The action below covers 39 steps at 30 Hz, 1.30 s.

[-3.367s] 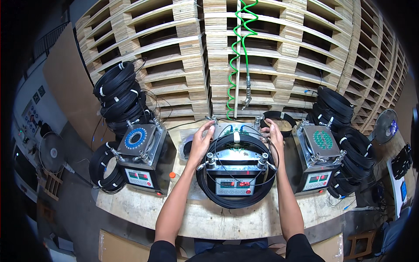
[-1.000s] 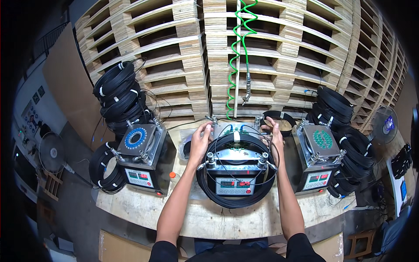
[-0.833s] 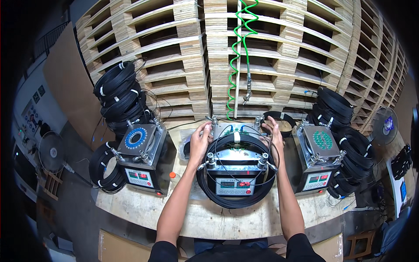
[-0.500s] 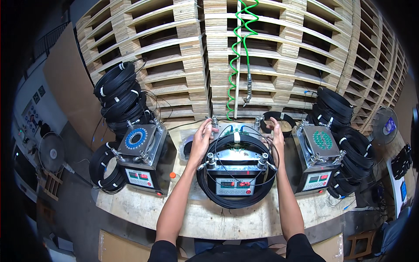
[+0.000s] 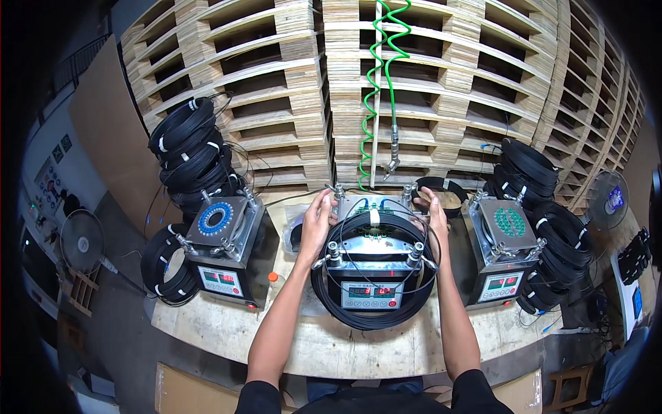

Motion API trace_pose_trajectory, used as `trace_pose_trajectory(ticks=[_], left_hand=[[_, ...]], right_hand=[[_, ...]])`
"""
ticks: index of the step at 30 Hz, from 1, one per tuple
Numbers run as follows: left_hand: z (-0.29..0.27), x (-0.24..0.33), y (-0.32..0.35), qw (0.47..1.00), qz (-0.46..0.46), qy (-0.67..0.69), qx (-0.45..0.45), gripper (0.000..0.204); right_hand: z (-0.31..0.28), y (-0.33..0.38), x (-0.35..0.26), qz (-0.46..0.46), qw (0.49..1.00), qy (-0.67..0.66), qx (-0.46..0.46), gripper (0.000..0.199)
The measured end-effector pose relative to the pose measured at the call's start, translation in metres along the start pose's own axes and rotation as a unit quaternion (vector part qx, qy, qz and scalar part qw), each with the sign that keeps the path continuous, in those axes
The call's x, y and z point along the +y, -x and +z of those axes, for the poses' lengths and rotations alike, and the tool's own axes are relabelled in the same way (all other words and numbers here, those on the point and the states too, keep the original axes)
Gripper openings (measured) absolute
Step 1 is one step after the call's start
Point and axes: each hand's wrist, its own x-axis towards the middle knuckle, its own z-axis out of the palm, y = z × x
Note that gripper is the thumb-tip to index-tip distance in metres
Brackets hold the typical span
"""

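Note:
A coil of black cable [image 5: 373,324] hangs around the front of the middle polishing machine [image 5: 376,265], tied at the top with a white band. Two blue-tipped cable ends [image 5: 374,204] reach the machine's top plate, among green connector holders. At the plate's left side is my left hand [image 5: 318,224], fingers apart and slightly bent. My right hand [image 5: 433,219] mirrors it on the right side, also with fingers apart. Both are beside the metal corner posts; whether they touch the plate is unclear. Neither hand visibly grips anything.
Similar machines stand left [image 5: 224,241] and right [image 5: 507,241]. Stacked black cable coils [image 5: 189,152] rise behind the left one, more coils [image 5: 562,234] beside the right one. An air gun [image 5: 394,155] hangs on a green hose before wooden pallets [image 5: 276,90]. An orange-capped bottle [image 5: 273,278] is near my left forearm.
Both hands have shifted slightly, the fingers lower and a little more bent. The hanging air gun has swayed a little. Lit digits on the middle display look different.

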Motion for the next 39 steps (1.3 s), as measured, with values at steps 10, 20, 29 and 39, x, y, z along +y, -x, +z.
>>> trace_pose_trajectory(ticks=[10, 20, 29, 39], left_hand=[[0.003, 0.018, 0.007, 0.996, -0.045, 0.055, -0.054, 0.064], [0.000, 0.005, 0.003, 0.999, -0.033, 0.014, 0.005, 0.068], [0.000, 0.010, 0.003, 0.996, -0.033, 0.065, -0.054, 0.067], [0.000, 0.016, 0.006, 0.997, -0.042, 0.015, -0.061, 0.067]], right_hand=[[-0.009, -0.003, 0.007, -0.025, 1.000, 0.019, -0.003, 0.060], [-0.001, 0.000, 0.001, -0.033, 0.999, 0.027, -0.015, 0.065], [-0.005, -0.002, 0.005, -0.040, 0.999, -0.015, -0.007, 0.055], [-0.005, -0.008, 0.012, -0.055, 0.998, -0.006, -0.003, 0.051]])
